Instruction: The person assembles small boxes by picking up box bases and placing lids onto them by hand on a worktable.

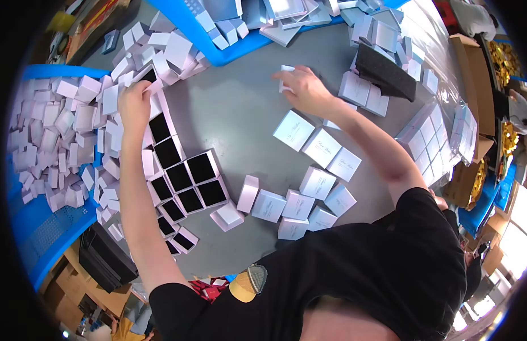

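Observation:
My left hand [135, 105] is at the upper left, fingers closed on the edge of a small pale box [154, 87]. Part of that box is hidden by the hand, and a black insert shows beside it. Below stands a cluster of open white boxes with black inserts [178, 177]. At the upper middle, my right hand [306, 92] pinches a small white box piece [285, 78] above the grey table [235, 108]; whether it is a lid or a base I cannot tell. Closed white boxes with printed tops [320, 146] lie below my right forearm.
A blue crate [33, 250] heaped with white box parts [58, 125] stands left. Another blue crate [229, 55] is at the top. A black foam block [385, 73] leans on boxes at upper right, near plastic-wrapped boxes [425, 142]. An empty white box part [227, 216] lies centrally.

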{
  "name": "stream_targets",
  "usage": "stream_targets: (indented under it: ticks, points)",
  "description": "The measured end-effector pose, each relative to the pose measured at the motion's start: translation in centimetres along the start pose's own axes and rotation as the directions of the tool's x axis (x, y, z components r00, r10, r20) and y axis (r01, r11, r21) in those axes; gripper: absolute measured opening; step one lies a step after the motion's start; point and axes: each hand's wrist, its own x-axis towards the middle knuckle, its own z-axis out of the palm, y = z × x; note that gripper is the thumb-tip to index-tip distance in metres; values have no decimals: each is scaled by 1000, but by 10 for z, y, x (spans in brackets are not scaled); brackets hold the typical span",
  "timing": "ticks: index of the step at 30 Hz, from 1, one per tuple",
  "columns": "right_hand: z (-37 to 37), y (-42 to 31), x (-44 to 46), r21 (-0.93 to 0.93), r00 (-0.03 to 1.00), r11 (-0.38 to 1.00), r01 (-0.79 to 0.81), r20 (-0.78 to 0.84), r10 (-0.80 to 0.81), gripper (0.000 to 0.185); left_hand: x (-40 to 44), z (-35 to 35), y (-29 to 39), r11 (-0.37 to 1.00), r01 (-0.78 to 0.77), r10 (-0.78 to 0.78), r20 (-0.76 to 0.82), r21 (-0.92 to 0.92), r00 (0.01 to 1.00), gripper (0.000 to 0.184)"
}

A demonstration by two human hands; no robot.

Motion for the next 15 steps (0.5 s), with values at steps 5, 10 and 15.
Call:
stream_targets:
  ticks: [5, 10, 15]
  points:
    - [-32, -12, 30, 609, 906, 697, -379, 398, 145, 35, -61, -2, 91, 982, -163, 153, -99, -95, 983, 9]
    - [-8, 29, 52, 267, 897, 862, -431, 234, 375, 40, -107, 61, 176, 974, -96, 83, -72, -206, 994, 12]
    - [-11, -34, 26, -176, 876, 875, -452, 99, 472, 71, -109, 58, 186, 926, -17, -14, -79, -378, 997, 78]
